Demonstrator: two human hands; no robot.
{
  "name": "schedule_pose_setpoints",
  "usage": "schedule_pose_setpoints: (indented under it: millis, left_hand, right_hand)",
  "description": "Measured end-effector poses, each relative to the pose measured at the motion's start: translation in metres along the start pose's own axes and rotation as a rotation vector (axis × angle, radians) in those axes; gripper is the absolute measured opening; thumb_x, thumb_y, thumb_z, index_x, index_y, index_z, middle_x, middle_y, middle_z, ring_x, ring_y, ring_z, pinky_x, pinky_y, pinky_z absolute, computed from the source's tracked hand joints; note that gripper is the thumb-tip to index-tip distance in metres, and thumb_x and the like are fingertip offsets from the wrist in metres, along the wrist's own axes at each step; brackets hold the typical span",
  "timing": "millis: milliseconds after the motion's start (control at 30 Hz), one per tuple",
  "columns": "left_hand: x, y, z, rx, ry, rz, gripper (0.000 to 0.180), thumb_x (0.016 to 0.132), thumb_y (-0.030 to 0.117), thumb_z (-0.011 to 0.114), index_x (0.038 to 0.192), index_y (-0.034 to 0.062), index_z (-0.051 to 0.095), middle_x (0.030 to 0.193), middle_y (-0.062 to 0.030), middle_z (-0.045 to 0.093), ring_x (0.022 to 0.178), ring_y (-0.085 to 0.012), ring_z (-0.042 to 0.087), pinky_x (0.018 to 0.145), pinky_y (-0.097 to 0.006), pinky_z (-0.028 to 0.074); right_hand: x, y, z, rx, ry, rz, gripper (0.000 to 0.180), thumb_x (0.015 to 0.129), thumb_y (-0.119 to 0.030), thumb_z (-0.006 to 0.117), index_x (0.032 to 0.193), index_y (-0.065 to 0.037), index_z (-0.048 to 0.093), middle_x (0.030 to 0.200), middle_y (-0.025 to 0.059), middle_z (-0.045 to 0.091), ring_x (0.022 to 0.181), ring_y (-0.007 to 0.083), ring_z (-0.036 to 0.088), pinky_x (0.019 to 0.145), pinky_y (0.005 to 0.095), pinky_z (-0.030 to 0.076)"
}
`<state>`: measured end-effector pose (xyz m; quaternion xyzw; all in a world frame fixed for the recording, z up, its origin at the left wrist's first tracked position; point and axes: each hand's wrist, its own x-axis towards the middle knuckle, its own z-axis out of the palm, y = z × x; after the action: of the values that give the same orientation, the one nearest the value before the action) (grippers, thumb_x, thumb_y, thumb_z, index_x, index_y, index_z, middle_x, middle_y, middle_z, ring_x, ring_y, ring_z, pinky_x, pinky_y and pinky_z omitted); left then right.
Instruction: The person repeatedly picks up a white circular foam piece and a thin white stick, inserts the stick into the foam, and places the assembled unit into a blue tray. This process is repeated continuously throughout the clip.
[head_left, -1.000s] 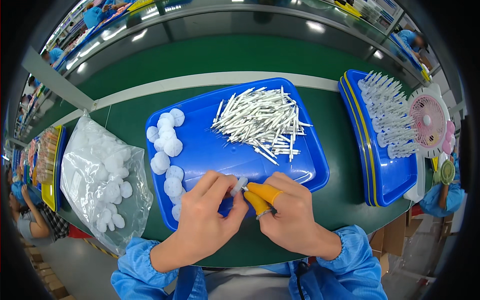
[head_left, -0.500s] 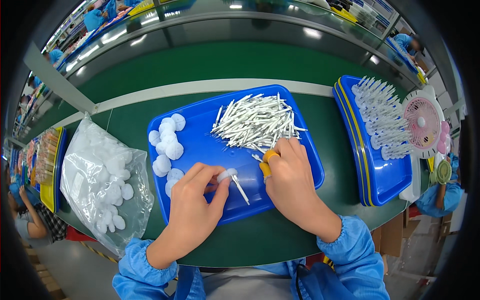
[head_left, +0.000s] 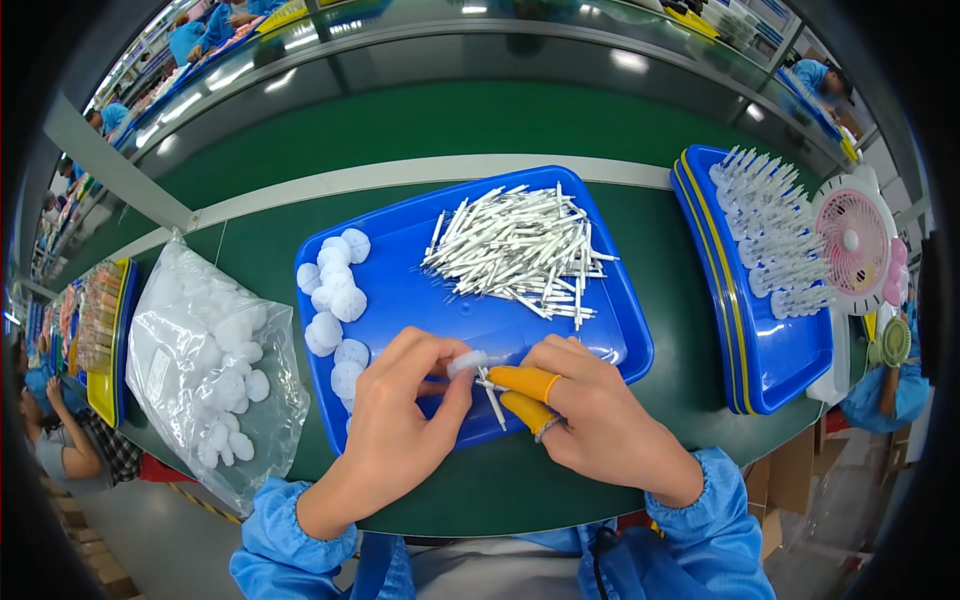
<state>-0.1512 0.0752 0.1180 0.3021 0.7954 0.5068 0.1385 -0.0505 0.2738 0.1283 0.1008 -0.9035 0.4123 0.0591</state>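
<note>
My left hand (head_left: 405,412) is closed, pinching a small whitish round disc (head_left: 467,363) over the near side of a blue tray (head_left: 392,290). A thin white stick (head_left: 497,410) hangs from the disc. Yellow finger covers (head_left: 528,383) sit on the thumb and index finger of my right hand (head_left: 612,418). Those fingertips are pinched together at the disc's right edge, on a small white stick that is mostly hidden. Many similar white sticks (head_left: 515,245) lie heaped at the tray's far right. Whitish discs (head_left: 338,290) line its left side.
Left of the tray lies a clear plastic bag (head_left: 215,350) of similar discs. On the right, stacked trays (head_left: 770,370) hold rows of discs with sticks (head_left: 765,225), beside a pink-and-white fan (head_left: 850,240). A metal rail (head_left: 420,170) runs behind. Other people work farther off.
My right hand has come from the stick heap toward my left hand, and its fingers now meet the disc. The left hand has shifted slightly right, still holding the disc.
</note>
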Motion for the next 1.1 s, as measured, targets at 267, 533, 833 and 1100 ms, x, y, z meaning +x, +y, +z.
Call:
schedule_pose_setpoints:
  millis: [267, 533, 833, 1100]
  left_hand:
    - [-0.001, 0.000, 0.004, 0.003, 0.016, -0.059, 0.016, 0.091, -0.004, 0.077, 0.106, -0.0039, 0.070, 0.098, -0.0124, 0.070, 0.086, -0.0208, 0.075, 0.074, -0.033, 0.067]
    - [-0.003, -0.001, 0.008, 0.064, 0.065, 0.070, 0.017, 0.088, -0.003, 0.077, 0.102, -0.0035, 0.069, 0.092, -0.0150, 0.067, 0.081, -0.0273, 0.075, 0.074, -0.036, 0.067]
    - [-0.012, -0.003, 0.012, 0.135, 0.070, 0.133, 0.020, 0.085, -0.003, 0.076, 0.103, -0.0027, 0.068, 0.090, -0.0153, 0.064, 0.075, -0.0299, 0.073, 0.061, -0.038, 0.057]
    - [-0.001, -0.009, 0.007, 0.143, 0.147, 0.076, 0.018, 0.092, -0.001, 0.074, 0.109, -0.0027, 0.070, 0.100, -0.0152, 0.065, 0.084, -0.0303, 0.074, 0.072, -0.037, 0.063]
  right_hand:
    - [0.003, 0.006, 0.002, -0.088, 0.063, 0.053, 0.045, 0.073, 0.012, 0.070, 0.117, 0.006, 0.075, 0.098, 0.0158, 0.062, 0.095, 0.0346, 0.059, 0.082, 0.0431, 0.048]
    - [0.004, -0.003, 0.023, -0.009, 0.160, 0.023, 0.029, 0.066, 0.009, 0.070, 0.095, 0.008, 0.070, 0.094, 0.0161, 0.061, 0.089, 0.0363, 0.059, 0.078, 0.0464, 0.048]
    - [0.000, -0.005, 0.044, 0.006, 0.341, 0.055, 0.037, 0.066, 0.011, 0.066, 0.102, 0.006, 0.076, 0.082, 0.0144, 0.064, 0.073, 0.0319, 0.060, 0.060, 0.0405, 0.046]
    - [0.031, 0.013, 0.016, -0.224, 0.298, 0.118, 0.020, 0.072, 0.005, 0.070, 0.092, 0.007, 0.074, 0.091, 0.0166, 0.061, 0.090, 0.0373, 0.060, 0.079, 0.0477, 0.049]
